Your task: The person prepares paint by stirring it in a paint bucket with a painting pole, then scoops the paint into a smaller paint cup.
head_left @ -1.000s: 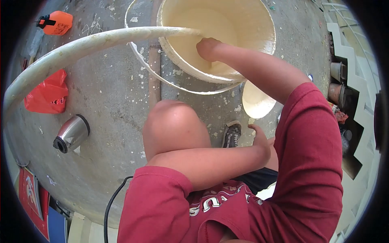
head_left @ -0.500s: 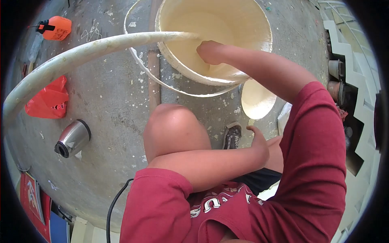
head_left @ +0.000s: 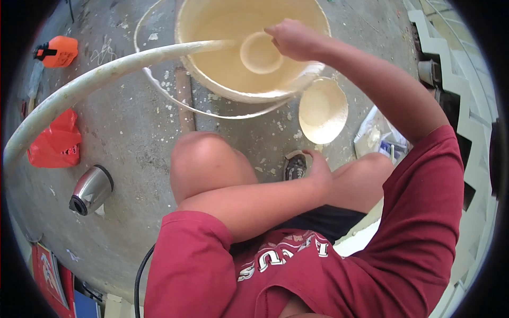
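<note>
My right hand (head_left: 294, 40) is closed at the rim of a round, cream-coloured cup (head_left: 261, 52) inside the large cream bucket (head_left: 252, 96). A thick, pale hose (head_left: 101, 69) arches in from the left, its end over the inside of the bucket. My left forearm lies across my raised knee. Beyond it my left hand (head_left: 319, 170) hangs loosely with one digit stretched out and nothing seen in it; its other fingers are mostly hidden. Just right of the bucket stands an oval cream bowl (head_left: 323, 111).
On the grey floor at left are an orange container (head_left: 61, 51), a red plastic bag (head_left: 55, 143) and a steel kettle (head_left: 91, 190). A clear plastic bag (head_left: 379, 135) lies right of the bowl. Pots (head_left: 428, 73) stand along the stepped edge at far right.
My right hand has risen from deep in the bucket, and the round cup now shows beside it. The view has shifted, moving the bucket left and up and showing more of the plastic bag.
</note>
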A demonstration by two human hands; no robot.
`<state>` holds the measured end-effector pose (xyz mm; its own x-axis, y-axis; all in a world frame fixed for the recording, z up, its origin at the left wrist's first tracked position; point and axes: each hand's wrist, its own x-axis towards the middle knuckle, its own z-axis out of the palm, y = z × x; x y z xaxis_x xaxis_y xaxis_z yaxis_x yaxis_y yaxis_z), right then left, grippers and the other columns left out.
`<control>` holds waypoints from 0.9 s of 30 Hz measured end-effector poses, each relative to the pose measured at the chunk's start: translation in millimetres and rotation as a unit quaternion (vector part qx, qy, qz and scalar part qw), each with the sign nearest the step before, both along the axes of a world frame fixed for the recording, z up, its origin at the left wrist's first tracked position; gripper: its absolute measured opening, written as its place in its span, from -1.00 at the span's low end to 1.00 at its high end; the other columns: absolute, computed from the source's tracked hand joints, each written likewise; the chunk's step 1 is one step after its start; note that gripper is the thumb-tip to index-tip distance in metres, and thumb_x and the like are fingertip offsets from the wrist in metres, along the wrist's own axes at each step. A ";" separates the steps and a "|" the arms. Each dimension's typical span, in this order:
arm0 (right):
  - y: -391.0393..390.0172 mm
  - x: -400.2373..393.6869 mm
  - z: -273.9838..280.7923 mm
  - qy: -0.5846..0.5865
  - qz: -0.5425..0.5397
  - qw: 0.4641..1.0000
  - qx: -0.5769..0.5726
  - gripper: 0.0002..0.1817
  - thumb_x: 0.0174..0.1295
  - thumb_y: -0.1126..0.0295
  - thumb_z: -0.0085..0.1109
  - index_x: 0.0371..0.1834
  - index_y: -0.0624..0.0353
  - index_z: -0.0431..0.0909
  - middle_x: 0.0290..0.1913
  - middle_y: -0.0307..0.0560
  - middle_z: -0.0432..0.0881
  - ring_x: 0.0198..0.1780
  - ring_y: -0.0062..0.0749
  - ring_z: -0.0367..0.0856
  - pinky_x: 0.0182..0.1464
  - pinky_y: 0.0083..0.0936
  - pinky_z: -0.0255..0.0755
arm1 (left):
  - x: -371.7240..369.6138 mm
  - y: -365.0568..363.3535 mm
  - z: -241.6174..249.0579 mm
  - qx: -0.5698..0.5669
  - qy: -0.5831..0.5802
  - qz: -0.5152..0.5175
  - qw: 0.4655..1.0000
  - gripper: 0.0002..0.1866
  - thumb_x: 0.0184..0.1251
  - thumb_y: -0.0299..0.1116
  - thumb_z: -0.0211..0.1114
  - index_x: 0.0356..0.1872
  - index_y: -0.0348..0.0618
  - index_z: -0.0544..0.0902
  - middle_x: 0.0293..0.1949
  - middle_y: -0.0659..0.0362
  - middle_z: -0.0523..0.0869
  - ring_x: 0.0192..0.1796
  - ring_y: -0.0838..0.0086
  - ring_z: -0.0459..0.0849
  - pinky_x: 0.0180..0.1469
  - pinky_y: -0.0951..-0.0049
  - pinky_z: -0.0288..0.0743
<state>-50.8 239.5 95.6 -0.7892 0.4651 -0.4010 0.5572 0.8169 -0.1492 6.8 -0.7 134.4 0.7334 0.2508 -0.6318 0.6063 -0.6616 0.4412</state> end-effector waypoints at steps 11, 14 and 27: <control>10.7 30.5 107.1 0.104 -0.150 0.981 0.068 -0.80 0.08 0.46 -0.02 -0.30 0.32 0.55 -0.41 0.32 0.57 -0.25 0.05 0.61 -0.17 -0.20 0.44 | -14.0 8.6 -19.4 0.065 0.008 0.026 0.997 -0.42 0.23 -0.14 0.11 0.21 -0.31 0.40 0.30 -0.27 0.22 0.16 -0.12 0.39 0.08 -0.10 0.29; 6.1 40.2 124.1 0.188 -0.177 0.966 -0.002 -0.81 0.09 0.46 -0.03 -0.34 0.33 0.54 -0.40 0.35 0.56 -0.28 0.09 0.60 -0.20 -0.19 0.43 | -15.2 9.1 -30.3 0.078 -0.013 0.053 0.995 -0.41 0.22 -0.16 0.10 0.21 -0.33 0.38 0.28 -0.30 0.23 0.14 -0.15 0.40 0.07 -0.11 0.30; -41.9 118.0 174.2 0.256 -0.414 0.864 -0.126 -0.66 0.30 0.27 -0.04 -0.06 0.31 0.54 -0.45 -0.12 0.59 -0.50 -0.51 0.49 -0.43 -0.53 0.37 | -21.7 26.8 -37.5 -0.012 -0.275 0.373 0.886 -0.70 -0.01 -0.35 0.22 -0.23 -0.26 0.48 -0.18 -0.09 0.53 -0.23 0.11 0.62 -0.17 0.27 0.50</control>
